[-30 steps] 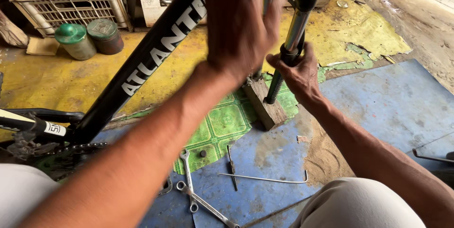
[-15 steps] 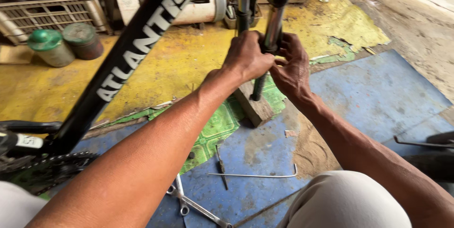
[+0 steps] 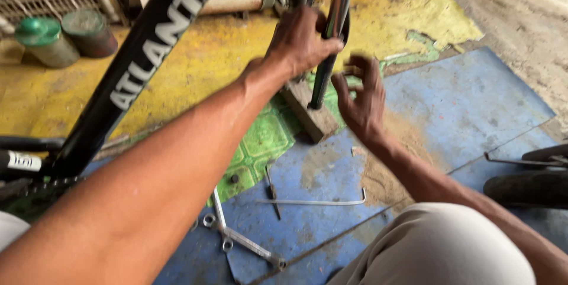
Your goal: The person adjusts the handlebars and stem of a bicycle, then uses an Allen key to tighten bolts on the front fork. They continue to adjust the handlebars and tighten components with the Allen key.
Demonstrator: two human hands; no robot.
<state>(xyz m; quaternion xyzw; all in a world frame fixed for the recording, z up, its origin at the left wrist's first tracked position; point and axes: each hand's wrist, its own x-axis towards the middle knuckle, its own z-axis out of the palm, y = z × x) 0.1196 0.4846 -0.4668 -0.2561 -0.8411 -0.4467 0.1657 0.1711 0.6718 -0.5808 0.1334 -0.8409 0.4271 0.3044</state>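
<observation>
**Steadying the fork leg on its block**

The black fork leg (image 3: 324, 66) stands upright, its lower end resting on the wooden block (image 3: 310, 113) on the floor. The left hand (image 3: 302, 39) is wrapped around the leg above the block; the right hand (image 3: 361, 93), blurred, hovers just beside the leg with fingers spread, gripping nothing. A firm, low grip should keep the leg from sliding off the block. The black frame tube (image 3: 142, 66) slants left of the block; spanners (image 3: 236, 235) and a bent rod (image 3: 313, 202) lie nearer the person.
</observation>
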